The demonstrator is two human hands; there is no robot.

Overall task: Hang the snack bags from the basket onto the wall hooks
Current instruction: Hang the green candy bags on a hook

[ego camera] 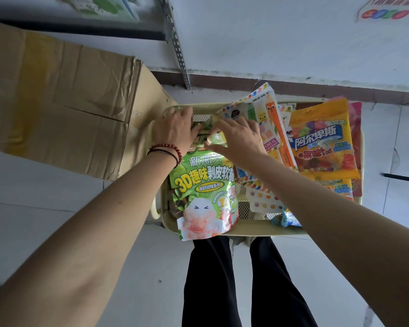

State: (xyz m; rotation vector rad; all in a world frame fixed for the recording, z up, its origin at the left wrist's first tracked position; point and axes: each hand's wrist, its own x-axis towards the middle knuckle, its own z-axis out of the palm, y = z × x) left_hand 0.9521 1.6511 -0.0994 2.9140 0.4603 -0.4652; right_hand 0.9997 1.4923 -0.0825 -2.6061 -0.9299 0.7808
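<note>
Bag-top point(216, 139) in left grip point(175, 131), right grip point(239, 138)

Soft, even light fills the room, and the white wall point(293, 43) above the basket point(257, 230) is the brightest part. Shadows are faint. Around the basket everything looks sharp. Far above it, the top corners are blurry, and straight lines bend.

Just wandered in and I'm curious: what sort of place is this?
Probably a small shop or its stockroom: a basket holding packaged sweets such as the green gummy bag, a cardboard box beside it, and a slotted metal shelf upright on the wall.
</note>
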